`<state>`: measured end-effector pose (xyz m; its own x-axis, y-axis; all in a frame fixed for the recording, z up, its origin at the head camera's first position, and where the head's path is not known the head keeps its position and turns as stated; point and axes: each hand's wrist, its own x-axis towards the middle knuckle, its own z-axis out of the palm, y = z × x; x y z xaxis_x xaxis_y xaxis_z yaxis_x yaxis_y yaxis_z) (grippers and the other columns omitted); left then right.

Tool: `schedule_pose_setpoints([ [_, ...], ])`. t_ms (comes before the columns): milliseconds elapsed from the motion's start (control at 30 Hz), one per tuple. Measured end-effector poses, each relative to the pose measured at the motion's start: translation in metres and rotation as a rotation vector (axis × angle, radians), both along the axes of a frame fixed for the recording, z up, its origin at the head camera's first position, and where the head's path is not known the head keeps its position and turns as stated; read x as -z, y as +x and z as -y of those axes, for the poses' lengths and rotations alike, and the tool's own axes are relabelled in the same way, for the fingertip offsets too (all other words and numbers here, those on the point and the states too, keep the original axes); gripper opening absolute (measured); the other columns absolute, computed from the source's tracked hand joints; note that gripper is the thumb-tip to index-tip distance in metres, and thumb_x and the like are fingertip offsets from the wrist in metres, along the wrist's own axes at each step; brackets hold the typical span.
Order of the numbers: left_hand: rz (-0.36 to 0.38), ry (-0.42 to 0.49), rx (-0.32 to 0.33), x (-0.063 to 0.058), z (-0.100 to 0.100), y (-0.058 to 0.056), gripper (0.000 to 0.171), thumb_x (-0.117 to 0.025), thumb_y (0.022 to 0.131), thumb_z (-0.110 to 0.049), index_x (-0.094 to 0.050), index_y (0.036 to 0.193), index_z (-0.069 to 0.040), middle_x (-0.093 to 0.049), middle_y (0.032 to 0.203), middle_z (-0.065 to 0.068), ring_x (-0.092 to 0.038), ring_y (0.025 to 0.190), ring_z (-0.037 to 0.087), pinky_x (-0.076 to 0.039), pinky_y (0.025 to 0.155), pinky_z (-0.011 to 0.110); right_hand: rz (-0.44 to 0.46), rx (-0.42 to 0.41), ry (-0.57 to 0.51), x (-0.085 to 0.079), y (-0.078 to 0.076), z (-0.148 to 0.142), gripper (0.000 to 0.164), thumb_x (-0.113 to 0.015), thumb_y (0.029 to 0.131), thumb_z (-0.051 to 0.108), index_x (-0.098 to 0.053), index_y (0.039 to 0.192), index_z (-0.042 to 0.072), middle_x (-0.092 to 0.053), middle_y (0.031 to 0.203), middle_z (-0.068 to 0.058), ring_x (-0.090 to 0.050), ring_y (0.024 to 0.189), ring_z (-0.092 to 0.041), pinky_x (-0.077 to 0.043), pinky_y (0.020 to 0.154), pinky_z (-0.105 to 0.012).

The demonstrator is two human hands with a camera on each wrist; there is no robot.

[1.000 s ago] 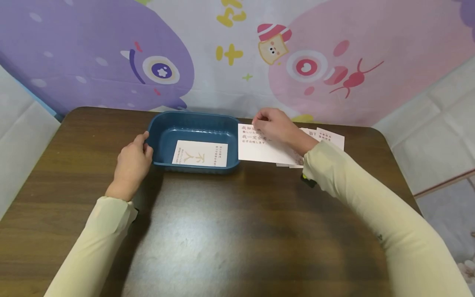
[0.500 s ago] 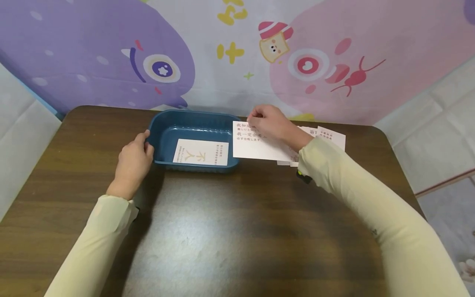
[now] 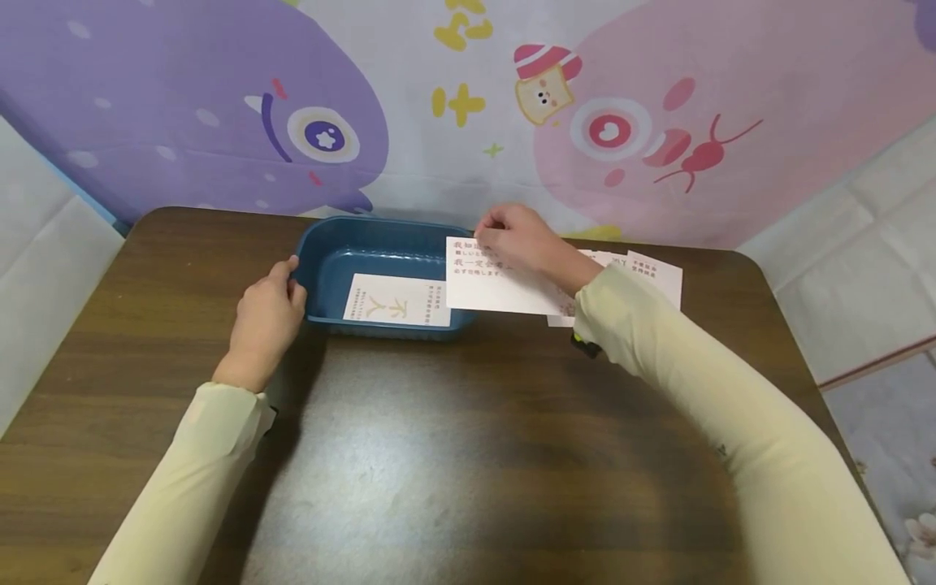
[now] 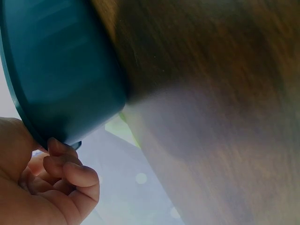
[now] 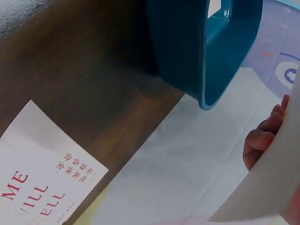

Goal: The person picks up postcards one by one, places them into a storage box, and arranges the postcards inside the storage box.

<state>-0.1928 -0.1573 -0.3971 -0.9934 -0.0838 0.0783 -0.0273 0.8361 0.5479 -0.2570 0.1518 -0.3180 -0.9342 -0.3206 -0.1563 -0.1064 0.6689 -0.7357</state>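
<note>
A dark teal plastic basin (image 3: 387, 325) stands near the back of the wooden table, with a printed white card (image 3: 398, 301) lying inside. My left hand (image 3: 266, 321) pinches the basin's left rim; in the left wrist view the thumb and fingers (image 4: 70, 164) meet at that rim. Another printed card (image 3: 504, 292) is held by its far edge between the thumb and fingers of my right hand (image 3: 522, 244). Its left end overlaps the basin's right rim in the head view. The right wrist view shows the held card (image 5: 267, 187) from behind, curved, hiding part of the hand.
More printed cards (image 3: 665, 284) lie on the table to the right, partly hidden under the right forearm; one card (image 5: 42, 173) shows closely in the right wrist view. A cartoon-printed cloth (image 3: 453, 179) hangs behind the table's back edge. White walls stand at both sides.
My right hand has moved left with its card, whose left end has passed from beside the basin's rim to over it. My left hand stays on the rim.
</note>
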Motion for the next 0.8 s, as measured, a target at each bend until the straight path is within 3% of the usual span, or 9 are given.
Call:
schedule_pose_setpoints([
  [367,-0.002,-0.001,-0.004,0.001,0.0,0.0,0.047,-0.038,0.094,-0.007,-0.044,0.138,0.009,-0.06,0.116,0.041,-0.05,0.077,0.042,-0.046,0.074,0.06,-0.034,-0.02,0.028,0.001,-0.004,0.009,0.028,-0.048,0.095,0.018,-0.064,0.104,-0.002,-0.064,0.101,-0.016,-0.054,0.086,-0.025,-0.046,0.083,-0.038],
  [800,-0.017,0.005,0.006,0.001,0.001,0.001,0.047,-0.038,0.094,-0.006,-0.044,0.138,0.01,-0.061,0.114,0.041,-0.049,0.075,0.04,-0.045,0.072,0.058,-0.029,-0.04,0.032,0.001,-0.007,0.022,0.03,-0.046,0.094,0.02,-0.065,0.107,-0.001,-0.065,0.104,-0.015,-0.055,0.088,-0.024,-0.046,0.082,-0.037],
])
